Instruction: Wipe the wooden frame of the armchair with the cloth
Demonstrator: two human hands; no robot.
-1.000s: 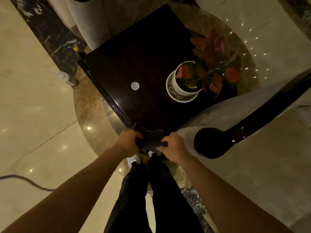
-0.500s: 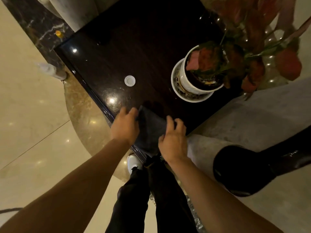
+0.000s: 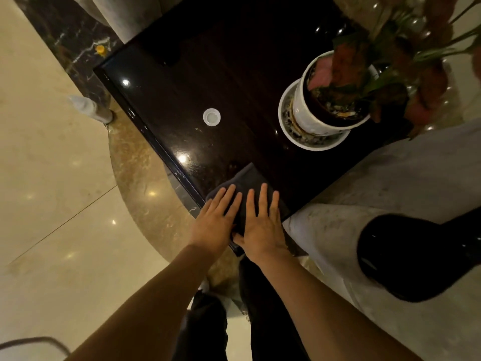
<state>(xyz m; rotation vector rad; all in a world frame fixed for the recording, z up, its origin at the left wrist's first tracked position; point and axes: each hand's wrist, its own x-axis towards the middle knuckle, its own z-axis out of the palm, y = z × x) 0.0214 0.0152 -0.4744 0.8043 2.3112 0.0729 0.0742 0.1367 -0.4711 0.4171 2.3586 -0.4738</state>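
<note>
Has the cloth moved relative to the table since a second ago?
Yes. The cloth went from bunched at the table corner to spread flat further onto the top, toward the white cap.

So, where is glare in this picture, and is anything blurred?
Head view: bright light spots glare on the glossy dark table and the marble floor; the plant leaves at the top right are soft; both hands on the cloth stay fairly sharp.

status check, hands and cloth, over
Left hand and right hand flat on the cloth. Cloth on table corner. Armchair frame untouched, nothing blocking.
</note>
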